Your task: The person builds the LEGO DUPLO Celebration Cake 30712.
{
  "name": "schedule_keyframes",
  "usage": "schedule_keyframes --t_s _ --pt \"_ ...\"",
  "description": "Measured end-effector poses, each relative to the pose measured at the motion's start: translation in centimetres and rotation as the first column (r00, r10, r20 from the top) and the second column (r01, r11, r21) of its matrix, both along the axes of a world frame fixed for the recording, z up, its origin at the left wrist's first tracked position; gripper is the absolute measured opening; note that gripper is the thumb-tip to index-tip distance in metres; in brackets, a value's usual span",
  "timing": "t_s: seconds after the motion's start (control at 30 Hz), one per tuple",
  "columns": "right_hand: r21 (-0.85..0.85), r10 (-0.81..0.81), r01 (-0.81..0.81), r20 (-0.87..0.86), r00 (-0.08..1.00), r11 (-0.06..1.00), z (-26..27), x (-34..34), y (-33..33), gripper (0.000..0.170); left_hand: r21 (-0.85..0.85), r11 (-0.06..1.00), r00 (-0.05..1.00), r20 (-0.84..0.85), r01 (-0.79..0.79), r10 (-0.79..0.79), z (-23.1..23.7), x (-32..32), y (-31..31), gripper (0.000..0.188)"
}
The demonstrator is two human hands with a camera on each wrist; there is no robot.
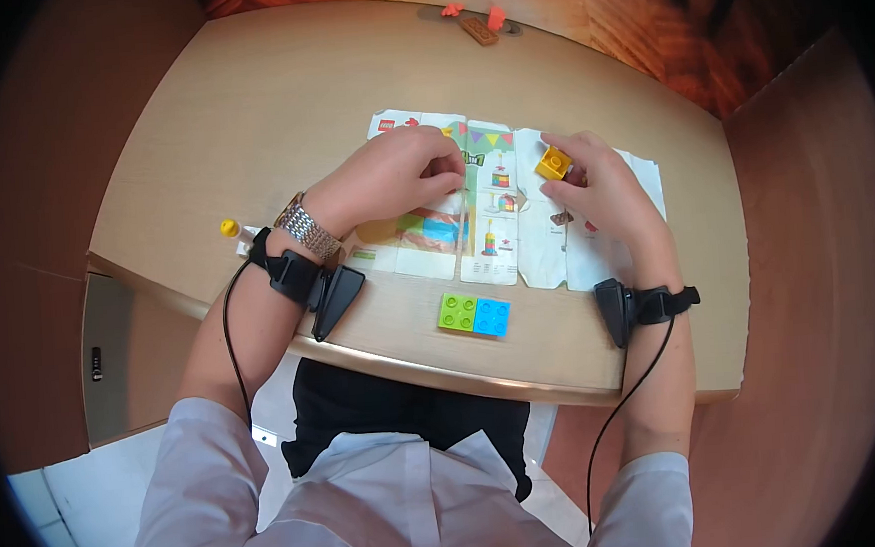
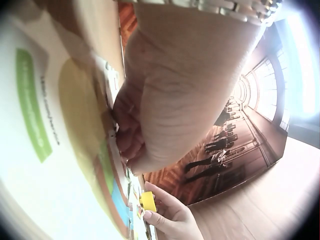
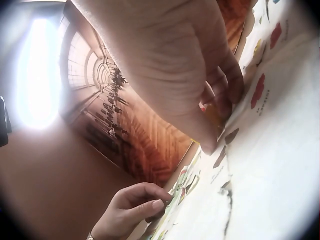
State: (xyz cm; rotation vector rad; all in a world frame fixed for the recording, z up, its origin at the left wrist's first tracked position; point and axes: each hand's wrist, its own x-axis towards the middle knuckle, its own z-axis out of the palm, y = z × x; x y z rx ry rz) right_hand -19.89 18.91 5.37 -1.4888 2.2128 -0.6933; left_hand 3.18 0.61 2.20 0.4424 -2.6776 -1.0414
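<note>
Right hand (image 1: 605,188) pinches the yellow brick (image 1: 553,163) at its ten o'clock; left hand (image 1: 391,174), fingers loosely curled, over at nine!

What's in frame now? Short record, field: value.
right_hand: right hand pinches a yellow brick over the sheet
left_hand: left hand over the sheet, fingers curled; whether they grip anything is unclear
sheet: printed sheet, creased, spread on the table
near_edge: green brick and blue brick side by side, between sheet and person
far_edge: brown piece, two red pieces
left_wrist: metal-band watch
</note>
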Motion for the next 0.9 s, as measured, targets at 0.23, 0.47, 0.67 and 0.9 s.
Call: schedule_keyframes --t_s 0.23,0.47,0.67,0.9 --pt "0.025 -0.010 0.009 0.029 1.000 1.000 0.0 0.1 0.0 0.056 0.041 0.999 0.993 -0.120 0.019 -0.014 0.2 -0.2 -0.2 0.019" --pt "0.029 -0.023 0.022 0.031 0.999 0.999 0.4 0.5 0.0 0.056 0.075 0.997 0.993 -0.115 0.008 0.000 0.6 -0.1 -0.1 0.020" --pt "-0.018 0.005 -0.004 0.041 0.999 1.000 -0.1 0.4 -0.2 0.057 0.034 0.999 0.991 -0.133 0.020 -0.016 0.4 0.1 0.0 0.020" --pt "-0.062 0.029 -0.026 0.046 0.999 0.998 -1.0 -0.4 -0.2 0.058 -0.023 1.000 0.989 -0.147 0.010 -0.014 0.7 0.2 -0.1 0.021"
